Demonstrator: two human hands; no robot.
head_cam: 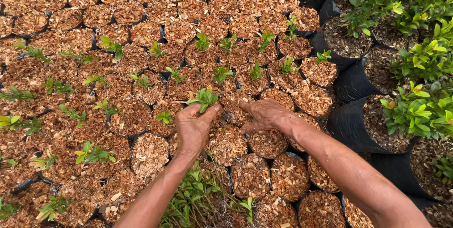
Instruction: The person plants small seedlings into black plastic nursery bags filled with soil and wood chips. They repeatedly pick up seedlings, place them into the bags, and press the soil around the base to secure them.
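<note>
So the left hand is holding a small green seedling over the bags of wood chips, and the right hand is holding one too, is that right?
Not quite. In the head view the left hand holds the seedling, but the right hand holds none; its fingers press into the wood chips of a bag.

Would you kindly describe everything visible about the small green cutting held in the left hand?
The cutting is a small sprig with a cluster of bright green, pointed leaves spreading outward. Its stem is hidden behind the fingertips of the left hand, which pinch it from below. It stands roughly upright above a small black bag filled with brown wood chips.
</note>
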